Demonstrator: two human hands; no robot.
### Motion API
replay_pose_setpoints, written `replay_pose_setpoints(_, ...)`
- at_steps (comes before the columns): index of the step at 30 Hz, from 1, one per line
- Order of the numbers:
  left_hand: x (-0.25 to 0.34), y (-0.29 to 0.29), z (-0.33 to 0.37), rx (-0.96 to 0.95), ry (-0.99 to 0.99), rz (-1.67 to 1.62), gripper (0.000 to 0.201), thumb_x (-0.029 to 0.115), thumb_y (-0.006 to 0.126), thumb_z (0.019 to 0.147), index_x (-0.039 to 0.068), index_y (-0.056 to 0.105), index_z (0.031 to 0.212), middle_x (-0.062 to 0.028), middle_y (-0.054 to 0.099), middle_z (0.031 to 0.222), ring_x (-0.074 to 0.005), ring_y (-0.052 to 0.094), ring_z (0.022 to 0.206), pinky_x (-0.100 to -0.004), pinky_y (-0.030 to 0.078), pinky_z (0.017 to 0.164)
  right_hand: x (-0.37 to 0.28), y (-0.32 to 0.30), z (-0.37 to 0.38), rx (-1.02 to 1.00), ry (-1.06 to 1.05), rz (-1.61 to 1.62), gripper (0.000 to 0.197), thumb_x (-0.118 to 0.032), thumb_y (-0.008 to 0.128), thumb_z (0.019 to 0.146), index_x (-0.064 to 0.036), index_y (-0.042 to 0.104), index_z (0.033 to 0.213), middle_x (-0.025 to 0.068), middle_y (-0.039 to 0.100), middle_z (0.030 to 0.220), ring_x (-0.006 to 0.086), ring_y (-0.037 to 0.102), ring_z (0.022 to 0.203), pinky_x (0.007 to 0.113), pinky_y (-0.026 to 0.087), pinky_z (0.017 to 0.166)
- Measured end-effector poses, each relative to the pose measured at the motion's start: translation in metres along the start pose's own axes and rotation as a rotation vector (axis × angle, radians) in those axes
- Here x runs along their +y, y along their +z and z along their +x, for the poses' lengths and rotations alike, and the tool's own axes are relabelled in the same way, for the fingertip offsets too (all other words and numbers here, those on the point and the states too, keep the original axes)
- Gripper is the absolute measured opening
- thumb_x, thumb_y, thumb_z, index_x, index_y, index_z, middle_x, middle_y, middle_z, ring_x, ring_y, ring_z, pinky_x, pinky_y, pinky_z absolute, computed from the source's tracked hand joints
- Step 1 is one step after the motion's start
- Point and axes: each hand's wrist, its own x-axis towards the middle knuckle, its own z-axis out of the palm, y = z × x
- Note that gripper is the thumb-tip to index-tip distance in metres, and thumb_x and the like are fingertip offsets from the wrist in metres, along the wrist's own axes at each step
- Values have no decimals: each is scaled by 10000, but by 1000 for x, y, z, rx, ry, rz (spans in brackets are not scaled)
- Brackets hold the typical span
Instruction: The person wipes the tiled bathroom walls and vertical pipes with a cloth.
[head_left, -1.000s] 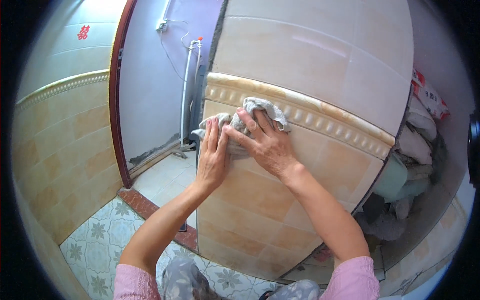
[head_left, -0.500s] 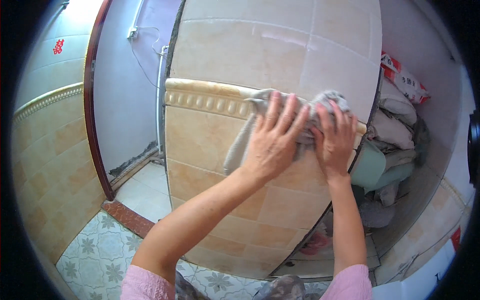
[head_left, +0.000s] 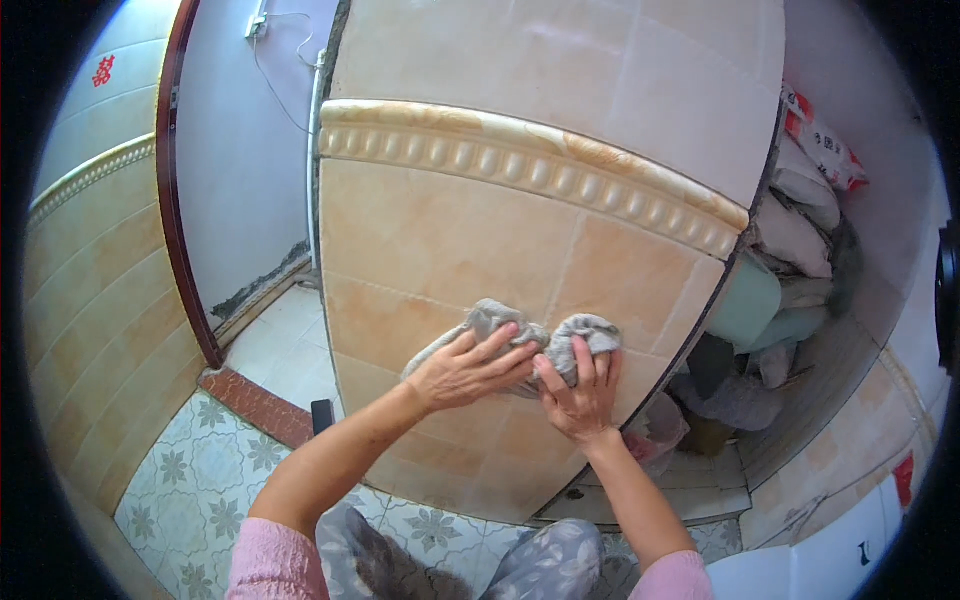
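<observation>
A crumpled grey cloth (head_left: 497, 318) is pressed against the beige wall tiles (head_left: 440, 230), below the raised moulded border (head_left: 500, 160). My left hand (head_left: 475, 370) lies over the cloth's left part, its fingers pointing right and holding it to the tile. Close beside it, my right hand (head_left: 583, 395) presses a bunched part of the cloth, fingers pointing up. The fingertips of both hands nearly meet. Some of the cloth is hidden under my palms.
To the right, a recess holds stacked sacks (head_left: 795, 220) and a pale green container (head_left: 748, 300). A dark red door frame (head_left: 175, 200) and a reddish threshold (head_left: 255, 405) stand left. A dark phone-like object (head_left: 321, 416) is near the threshold. Patterned floor tiles (head_left: 215, 465) lie below.
Both hands have moved down the wall with the cloth, from the moulded border to the tiles below it. My left hand has turned so its fingers point more to the right.
</observation>
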Motion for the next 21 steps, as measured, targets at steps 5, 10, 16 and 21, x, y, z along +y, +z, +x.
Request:
replay_pose_setpoints(5,-46,-10,-5,53,-120,73,428,213,580,792,232,518,1216,-29,432,1348,-282,420,1267,-430,420,925,-9,11,65,52,-63,31,404,-253,589,832,-317,524,1225,101,417,1325,329,443,1147,553,333,985)
replay_pose_setpoints(10,-66,-23,15,175,-527,70,497,82,552,790,116,481,1281,-155,362,1425,-384,347,1311,-485,361,982,-30,18,134,171,77,-59,394,-252,565,843,-306,513,1231,118,410,1334,328,438,1153,555,308,992)
replay_pose_setpoints(16,-6,1,-49,231,-693,-31,482,93,574,782,142,493,1255,-166,384,1386,-418,359,1291,-519,346,980,-69,36,80,7,-81,117,397,-239,576,831,-294,541,1223,115,398,1345,364,359,1238,580,264,1019)
replay_pose_setpoints(21,4,-14,-110,53,-522,-6,427,115,563,803,117,513,1227,-153,418,1368,-356,394,1288,-492,355,995,-77,52,59,-72,-368,100,375,-249,545,847,-338,549,1211,81,397,1354,329,366,1256,542,267,1041)
